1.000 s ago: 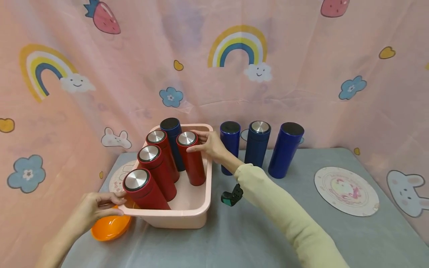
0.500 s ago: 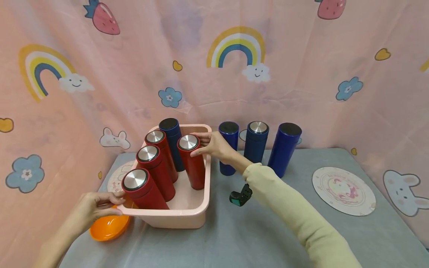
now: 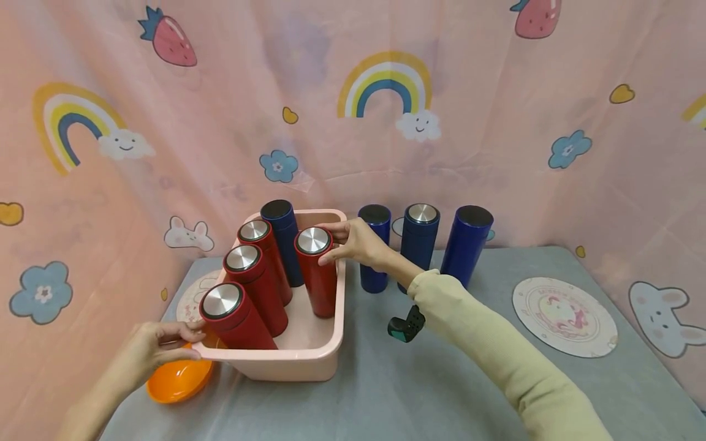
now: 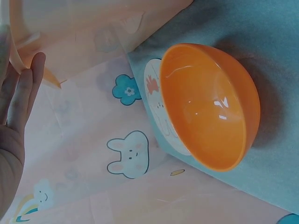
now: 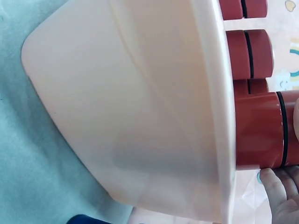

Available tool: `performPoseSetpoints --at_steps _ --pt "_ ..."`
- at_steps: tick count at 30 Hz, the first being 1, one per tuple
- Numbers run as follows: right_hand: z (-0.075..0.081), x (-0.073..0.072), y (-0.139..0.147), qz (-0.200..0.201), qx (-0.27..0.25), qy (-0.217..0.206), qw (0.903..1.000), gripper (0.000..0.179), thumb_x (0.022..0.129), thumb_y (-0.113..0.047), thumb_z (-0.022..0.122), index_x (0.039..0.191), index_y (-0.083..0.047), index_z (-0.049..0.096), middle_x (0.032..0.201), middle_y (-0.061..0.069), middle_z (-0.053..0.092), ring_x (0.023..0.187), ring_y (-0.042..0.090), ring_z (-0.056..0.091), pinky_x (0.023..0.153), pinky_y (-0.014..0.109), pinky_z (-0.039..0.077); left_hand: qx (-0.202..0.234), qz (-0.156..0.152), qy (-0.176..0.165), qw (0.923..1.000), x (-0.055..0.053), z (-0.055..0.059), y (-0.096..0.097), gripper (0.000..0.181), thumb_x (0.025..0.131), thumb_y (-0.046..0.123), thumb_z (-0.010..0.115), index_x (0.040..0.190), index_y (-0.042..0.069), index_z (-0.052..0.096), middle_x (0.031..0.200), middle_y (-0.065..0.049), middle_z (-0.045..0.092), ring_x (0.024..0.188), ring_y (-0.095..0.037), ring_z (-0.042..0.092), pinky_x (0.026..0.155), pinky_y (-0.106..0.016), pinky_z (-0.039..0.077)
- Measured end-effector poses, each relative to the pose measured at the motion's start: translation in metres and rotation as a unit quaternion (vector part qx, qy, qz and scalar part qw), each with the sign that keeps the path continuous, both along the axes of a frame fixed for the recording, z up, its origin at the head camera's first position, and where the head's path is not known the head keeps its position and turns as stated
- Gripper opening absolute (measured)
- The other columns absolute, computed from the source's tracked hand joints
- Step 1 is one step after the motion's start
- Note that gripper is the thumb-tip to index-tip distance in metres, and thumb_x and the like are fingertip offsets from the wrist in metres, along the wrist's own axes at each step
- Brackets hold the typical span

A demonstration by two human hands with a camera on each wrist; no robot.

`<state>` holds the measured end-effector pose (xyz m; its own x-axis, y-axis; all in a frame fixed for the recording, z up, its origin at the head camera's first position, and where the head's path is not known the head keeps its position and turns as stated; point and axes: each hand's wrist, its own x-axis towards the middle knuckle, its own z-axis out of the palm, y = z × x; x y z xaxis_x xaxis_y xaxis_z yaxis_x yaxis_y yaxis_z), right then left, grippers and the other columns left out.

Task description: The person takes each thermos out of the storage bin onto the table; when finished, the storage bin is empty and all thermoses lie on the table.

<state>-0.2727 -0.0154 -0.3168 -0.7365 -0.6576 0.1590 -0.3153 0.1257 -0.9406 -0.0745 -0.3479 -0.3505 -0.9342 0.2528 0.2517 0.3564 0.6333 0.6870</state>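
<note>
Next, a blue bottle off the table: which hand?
Right, probably. The right hand holds a red bottle in the tub and must release it first, but is close to the three blue bottles outside. The left hand grips the tub's near-left corner, farther off across the tub.

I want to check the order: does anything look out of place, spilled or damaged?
One dark blue cylindrical flask with a black lid looks odd: it stands in the pink rectangular plastic tub with four red cylindrical flasks, while three other blue flasks stand outside. I see no spill or damage.
</note>
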Motion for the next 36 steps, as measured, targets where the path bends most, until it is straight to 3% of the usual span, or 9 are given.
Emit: performPoseSetpoints --at_steps 5,11,14,16,23,29,36 --pt "0.008 0.002 0.003 -0.013 0.003 0.01 0.9999 0.062 0.075 0.004 0.078 0.132 0.003 0.054 0.116 0.02 0.065 0.108 0.027 0.064 0.09 0.033 0.054 -0.006 0.002 0.002 1.0 -0.002 0.0 0.002 0.018 0.066 -0.002 0.082 0.079 0.003 0.07 0.092 -0.023 0.07 0.093 0.015 0.056 0.064 -0.016 0.056" --pt "0.016 0.007 0.004 -0.023 -0.002 0.0 0.9997 0.062 0.074 0.004 0.079 0.131 0.002 0.055 0.116 0.019 0.065 0.106 0.026 0.065 0.093 0.032 0.052 0.016 -0.021 0.019 0.9995 -0.003 -0.004 0.0 0.019 0.065 -0.006 0.081 0.079 0.002 0.07 0.092 -0.001 0.074 0.092 0.013 0.058 0.063 -0.014 0.055" --pt "0.018 0.011 0.002 -0.027 -0.001 -0.011 0.9996 0.061 0.075 0.004 0.078 0.131 0.002 0.055 0.118 0.018 0.065 0.106 0.026 0.065 0.093 0.032 0.052 0.023 -0.029 0.019 0.9991 -0.003 -0.007 -0.002 0.02 0.064 -0.007 0.081 0.079 0.003 0.07 0.094 0.005 0.072 0.093 0.013 0.057 0.063 -0.014 0.055" --pt "0.02 0.014 0.0 -0.028 -0.001 -0.023 0.9993 0.06 0.075 0.004 0.078 0.131 0.002 0.056 0.119 0.018 0.064 0.107 0.026 0.064 0.092 0.032 0.053 0.031 -0.038 0.018 0.9986 -0.002 -0.008 -0.003 0.021 0.064 -0.008 0.08 0.079 0.003 0.07 0.094 0.002 0.073 0.093 0.013 0.058 0.062 -0.014 0.055" --pt "0.027 0.02 -0.004 -0.018 -0.011 -0.025 0.9995 0.062 0.075 0.006 0.077 0.133 0.001 0.054 0.121 0.018 0.063 0.109 0.025 0.063 0.091 0.031 0.053 0.017 -0.028 0.036 0.9988 0.002 -0.01 -0.006 0.024 0.061 -0.008 0.082 0.078 0.005 0.071 0.098 0.024 0.064 0.088 0.015 0.058 0.06 -0.012 0.054" --pt "0.038 0.022 -0.004 -0.023 -0.003 -0.007 0.9997 0.062 0.075 0.003 0.079 0.132 -0.004 0.056 0.117 0.015 0.066 0.106 0.022 0.065 0.094 0.032 0.052 0.004 -0.021 0.036 0.9991 0.0 -0.011 -0.008 0.024 0.062 -0.007 0.082 0.079 0.006 0.071 0.099 0.026 0.062 0.088 0.015 0.058 0.06 -0.011 0.053" --pt "0.052 0.028 -0.003 -0.036 -0.007 -0.016 0.9992 0.061 0.075 0.003 0.079 0.131 -0.003 0.057 0.115 0.016 0.066 0.106 0.022 0.065 0.094 0.033 0.052 -0.001 -0.024 0.037 0.999 0.0 -0.011 -0.009 0.024 0.062 -0.007 0.082 0.079 0.006 0.071 0.096 0.026 0.063 0.083 0.014 0.06 0.059 -0.009 0.053"
